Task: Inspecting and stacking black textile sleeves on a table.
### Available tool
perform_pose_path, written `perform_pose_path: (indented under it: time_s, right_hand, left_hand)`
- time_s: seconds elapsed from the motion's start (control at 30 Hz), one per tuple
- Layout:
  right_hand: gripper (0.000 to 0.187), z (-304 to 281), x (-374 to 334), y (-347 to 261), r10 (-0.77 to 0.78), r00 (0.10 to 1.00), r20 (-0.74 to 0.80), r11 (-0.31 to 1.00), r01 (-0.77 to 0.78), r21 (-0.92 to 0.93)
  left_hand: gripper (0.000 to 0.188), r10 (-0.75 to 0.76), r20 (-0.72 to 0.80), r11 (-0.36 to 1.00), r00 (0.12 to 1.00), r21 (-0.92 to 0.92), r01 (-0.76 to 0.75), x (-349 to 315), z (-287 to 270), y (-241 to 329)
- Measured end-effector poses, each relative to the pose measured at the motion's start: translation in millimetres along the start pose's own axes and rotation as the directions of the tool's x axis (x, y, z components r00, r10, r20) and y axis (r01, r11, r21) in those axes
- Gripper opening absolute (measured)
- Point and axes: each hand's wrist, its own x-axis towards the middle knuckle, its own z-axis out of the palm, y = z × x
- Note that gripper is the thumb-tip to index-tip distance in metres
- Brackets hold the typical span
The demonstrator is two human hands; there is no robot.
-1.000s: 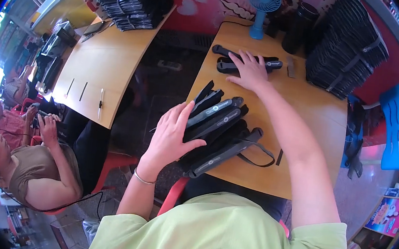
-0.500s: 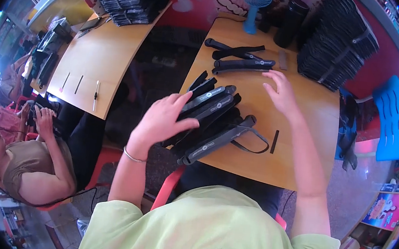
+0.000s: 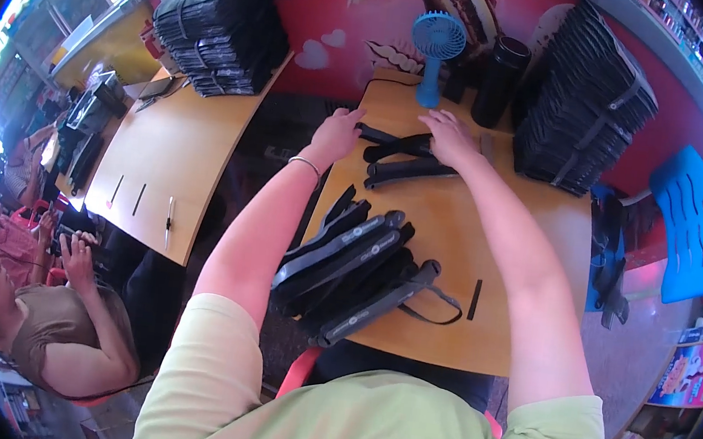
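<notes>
Both of my arms stretch to the far part of the wooden table [image 3: 529, 238]. There lie a few long, narrow black folded fabric pieces [image 3: 408, 171], some crossing each other. My left hand [image 3: 336, 138] is at their left end, its fingers extended and holding nothing that I can see. Over their right part is my right hand [image 3: 451, 139], fingers apart, thumb close to the upper pieces. Nearer me, a loose pile of similar black fabric pieces [image 3: 364, 259] with grey bands lies untouched. A thin black loop [image 3: 442, 321] sticks out from its right side.
A blue fan [image 3: 435, 44] and a black cylinder [image 3: 500, 81] stand at the back. Tall stacks of folded black items [image 3: 586, 107] rise at right and on the left table [image 3: 143, 168]. A short black strip [image 3: 474, 299] lies at right. Another person [image 3: 74, 327] sits at left.
Both hands have moved away from me to the far fabric pieces, the left from above the near pile. The view has tilted up, showing more of the wall.
</notes>
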Motion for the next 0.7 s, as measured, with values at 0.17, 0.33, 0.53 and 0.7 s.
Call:
perform_pose_path:
  time_s: [0.17, 0.33, 0.53, 0.7]
  right_hand:
    - [0.036, -22, 13, 4, 0.006, 0.932, 0.363, 0.998, 0.019, -0.063]
    - [0.043, -24, -7, 15, -0.163, 0.942, 0.292, 0.965, 0.091, 0.246]
    - [0.091, -26, -28, -8, -0.236, 0.944, 0.231, 0.968, 0.209, 0.137]
    - [0.083, -28, -36, -17, -0.265, 0.94, 0.217, 0.961, 0.239, 0.137]
  left_hand:
    - [0.035, -0.02, 0.06, 0.999, 0.998, -0.026, 0.022, 11, 18, -16]
    - [0.034, -0.047, 0.127, 0.989, 0.991, -0.133, 0.064, 21, 6, -12]
    - [0.039, -0.066, 0.201, 0.978, 0.977, -0.18, 0.103, 19, 4, -22]
    - [0.028, -0.043, 0.463, 0.738, 0.885, -0.582, 0.34, 16, -6, -13]
